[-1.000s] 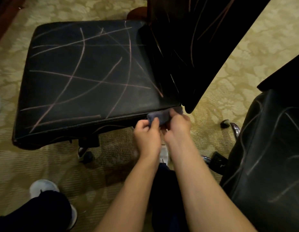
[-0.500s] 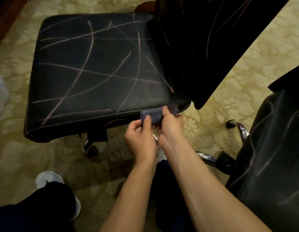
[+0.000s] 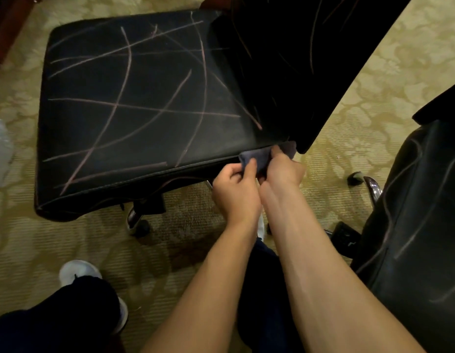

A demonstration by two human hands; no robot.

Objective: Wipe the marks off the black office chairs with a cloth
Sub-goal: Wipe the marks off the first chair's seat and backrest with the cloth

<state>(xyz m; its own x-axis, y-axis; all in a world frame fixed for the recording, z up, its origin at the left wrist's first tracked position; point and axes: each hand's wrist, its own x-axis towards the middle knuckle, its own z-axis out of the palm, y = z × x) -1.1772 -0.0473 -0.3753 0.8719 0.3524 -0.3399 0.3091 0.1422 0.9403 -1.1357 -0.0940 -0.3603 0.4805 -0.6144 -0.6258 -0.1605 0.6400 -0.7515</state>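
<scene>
Patterned gold-green carpet point(image 3: 389, 80) carries everything. Black office chair point(image 3: 134, 110) with pink marks stands on it far left of centre, castor point(image 3: 138, 225) touching carpet. Second black chair point(image 3: 419, 225) at right edge, its castor point(image 3: 355, 178) on carpet. White shoe point(image 3: 77, 272) planted near left

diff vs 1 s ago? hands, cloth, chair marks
Little changed. Both hands, left hand and right hand, keep their hold on the dark cloth at the near edge of the chair seat, beside the backrest. The apparent shift in the frame looks like camera motion, not hand travel. The pink marks on the seat are all as before; none wiped off.
</scene>
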